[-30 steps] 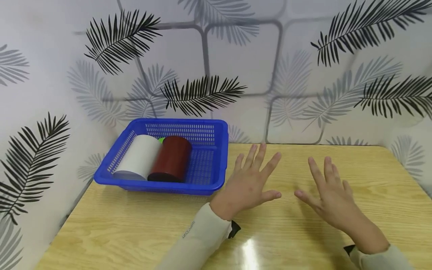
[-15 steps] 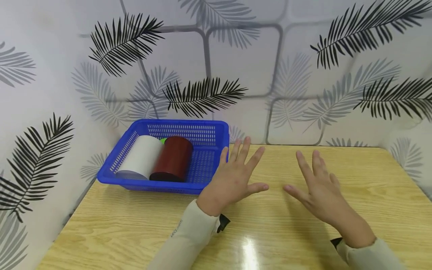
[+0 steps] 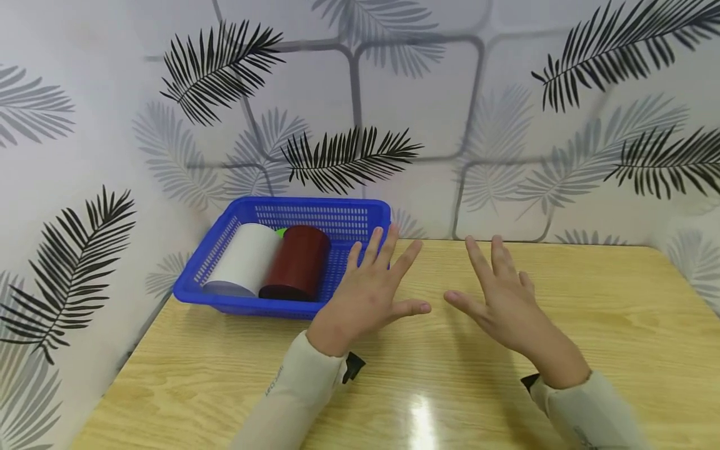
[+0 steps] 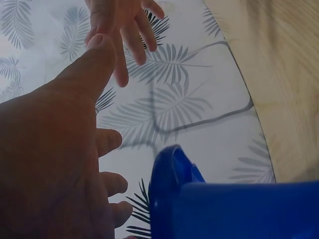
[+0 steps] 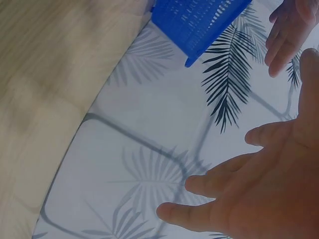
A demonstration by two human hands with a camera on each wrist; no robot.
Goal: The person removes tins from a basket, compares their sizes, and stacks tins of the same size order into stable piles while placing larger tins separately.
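- A blue plastic basket (image 3: 236, 304) with slotted walls sits at the left of a wood-grain surface (image 3: 607, 312), near a leaf-patterned wall (image 3: 416, 106).
- Inside it, a white cylinder (image 3: 244, 256) lies on its side at the left, with a dark red cylinder (image 3: 298, 262) lying just beside it. A bit of something bright green (image 3: 280, 232) shows behind them; its shape is hidden.
- The person's left hand (image 3: 365, 297) is nearest the basket, overlapping its right end in the head view. Its fingers are spread wide and hold nothing. The left wrist view shows the basket's rim close beside these fingers, with a gap between.
- The right hand (image 3: 503, 306), to the right and apart from the basket, also has its fingers spread wide, holding nothing.
- Handling, as a judgement: relaxed, spread fingers suit a broad grip. Keep the left wrist clear of the rim, since a bump could shift the basket and roll the cylinders. Either cylinder looks best held around its curved side, or with both hands at its ends.
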